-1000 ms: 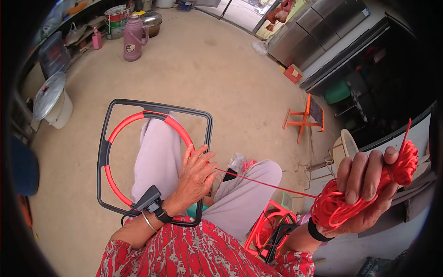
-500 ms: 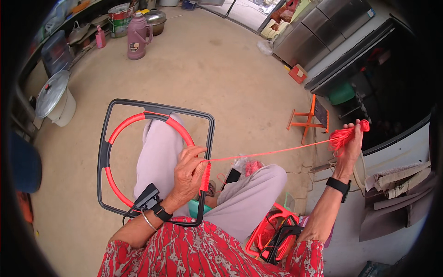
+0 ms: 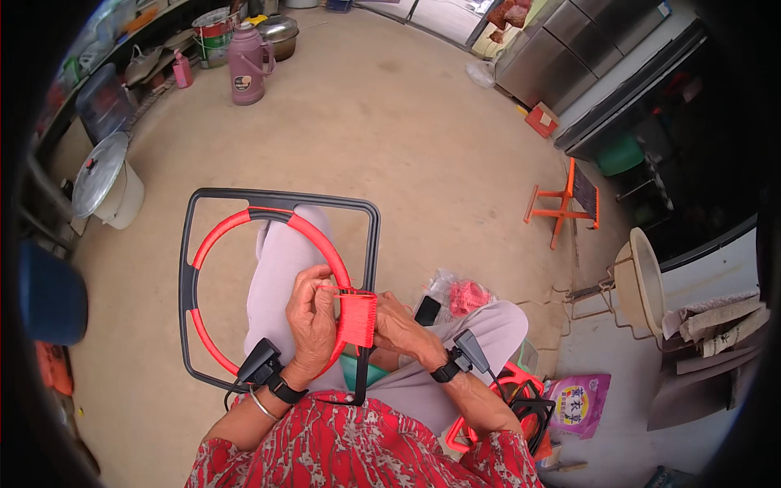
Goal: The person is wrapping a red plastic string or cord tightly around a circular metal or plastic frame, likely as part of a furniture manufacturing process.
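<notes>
A black square frame (image 3: 373,236) with a round inner ring (image 3: 210,246) rests over my lap; long stretches of the ring are red. At its right side, a band of red cord (image 3: 358,320) is wound closely around the ring and the frame's bar. My left hand (image 3: 311,324) lies just inside the ring, its fingers closed on the red cord at the top of that band. From the other side, my right hand (image 3: 404,329) is curled against the band. Its fingertips and whatever they hold are hidden behind the cord.
By my right knee lie a black phone (image 3: 426,310) and a plastic bag with red cord (image 3: 468,298). More red and black frames (image 3: 533,419) and a purple packet (image 3: 579,405) are at my right side. An orange folding stool (image 3: 561,203) and a mauve flask (image 3: 246,65) stand farther off.
My right hand has come in from far right, where it held a hank of red cord on a taut strand, to the frame's right bar. The hank is out of sight.
</notes>
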A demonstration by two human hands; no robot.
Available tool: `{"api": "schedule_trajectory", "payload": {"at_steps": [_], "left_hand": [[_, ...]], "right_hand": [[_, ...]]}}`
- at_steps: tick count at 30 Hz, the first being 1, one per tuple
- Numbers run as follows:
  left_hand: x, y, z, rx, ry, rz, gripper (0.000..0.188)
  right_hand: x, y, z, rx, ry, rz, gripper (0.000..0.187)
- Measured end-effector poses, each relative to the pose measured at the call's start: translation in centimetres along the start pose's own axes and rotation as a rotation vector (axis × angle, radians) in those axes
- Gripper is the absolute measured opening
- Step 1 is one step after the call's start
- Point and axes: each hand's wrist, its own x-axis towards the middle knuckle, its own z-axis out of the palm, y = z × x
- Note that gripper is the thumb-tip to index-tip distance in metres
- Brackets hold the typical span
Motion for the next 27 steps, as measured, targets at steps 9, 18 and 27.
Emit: {"api": "schedule_trajectory", "payload": {"at_steps": [9, 18, 27], "left_hand": [[-0.7, -0.4, 0.0, 0.167, -0.02, 0.113, 0.016], [-0.4, 0.5, -0.4, 0.238, 0.069, 0.12, 0.01], [0.1, 1.0, -0.5, 0.125, 0.164, 0.175, 0.015]], "right_hand": [[3.8, 0.7, 1.8, 0.953, 0.213, 0.272, 0.03], [4.2, -0.7, -0.9, 0.828, 0.283, 0.32, 0.027], [3.8, -5.2, -2.4, 0.511, 0.892, 0.597, 0.018]]}}
